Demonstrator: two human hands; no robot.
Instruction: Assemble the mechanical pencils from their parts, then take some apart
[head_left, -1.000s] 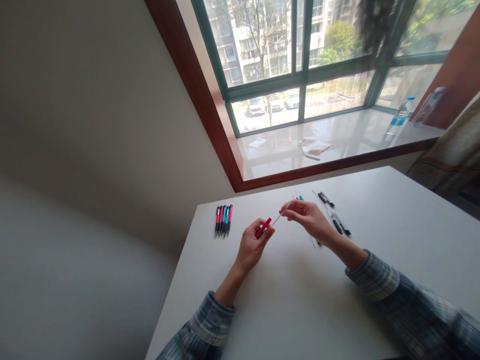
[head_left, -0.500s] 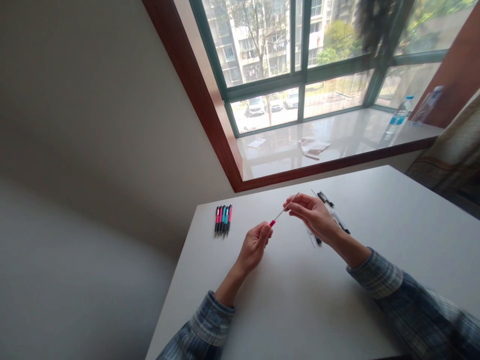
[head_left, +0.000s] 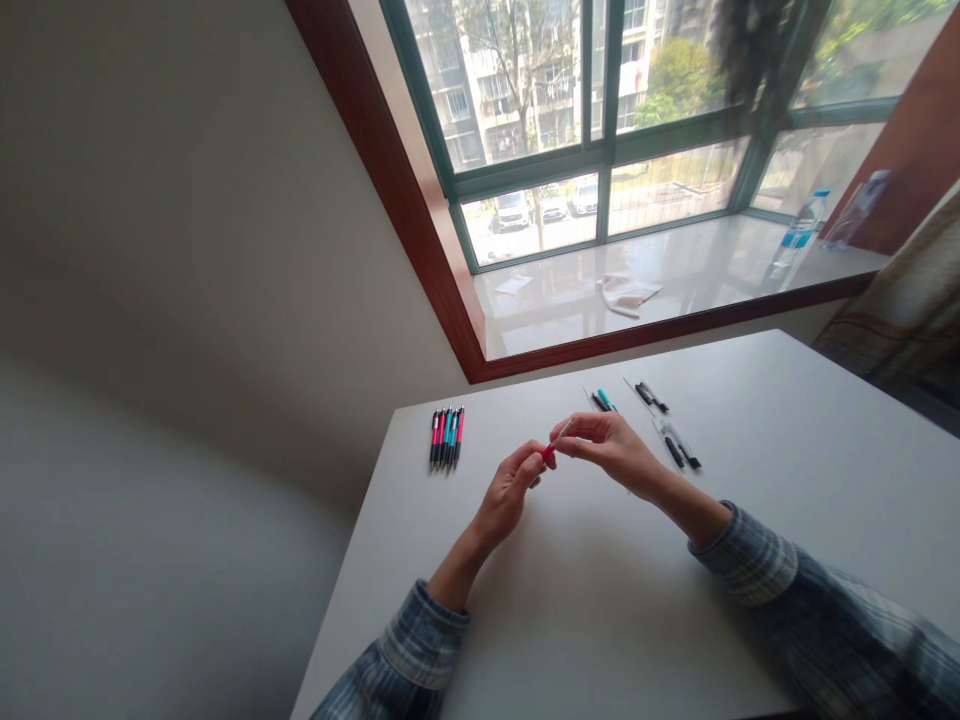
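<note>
- Head view, nearest: two plaid sleeves reach in over the white surface (head_left: 570, 620).
- The left hand (head_left: 506, 490) has its grip closed around a red pen barrel (head_left: 548, 454); only the barrel's end shows past the thumb and fingers.
- The right hand (head_left: 611, 450) has a narrow grip, thumb and fingertips pinching a thin refill (head_left: 566, 428) in line with that end. How deep it sits inside cannot be told.
- So this pen looks partly put together, with barrel and refill being joined.
- Off to the left, a row of pens (head_left: 447, 440) lies side by side, red and teal with black; these look complete.
- Beyond and beside the right hand lie loose parts: a teal barrel (head_left: 606, 400), a clear barrel (head_left: 683, 445) near a black sleeve (head_left: 673, 453), and small black pieces (head_left: 652, 397). These look unassembled, so more than one pen seems left.
- Farthest, the window sill (head_left: 555, 320) holds a crumpled cloth (head_left: 628, 295) and a bottle (head_left: 802, 228).
</note>
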